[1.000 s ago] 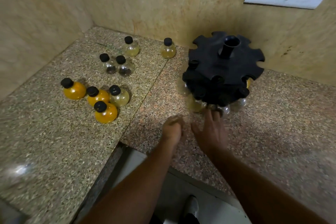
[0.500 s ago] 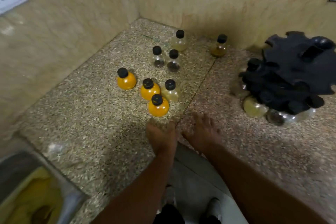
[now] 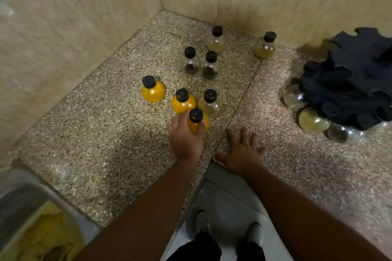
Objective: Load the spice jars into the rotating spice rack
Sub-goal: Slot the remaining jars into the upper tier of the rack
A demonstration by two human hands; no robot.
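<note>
At nine o'clock on the counter (image 3: 101,133) we see an orange spice jar (image 3: 152,91) standing alone; just right of it a second orange jar (image 3: 182,101) touches a pale yellow jar (image 3: 210,103); our left hand (image 3: 184,140) wraps around the nearest orange jar (image 3: 196,122) at six o'clock of that pair; our right hand (image 3: 241,150) lies flat on the counter, fingers spread, holding nothing; at three o'clock the black rotating spice rack (image 3: 352,82) carries several jars beneath its discs.

Eight loose jars (image 3: 152,89), one rack (image 3: 350,82), two hands (image 3: 184,140).
</note>
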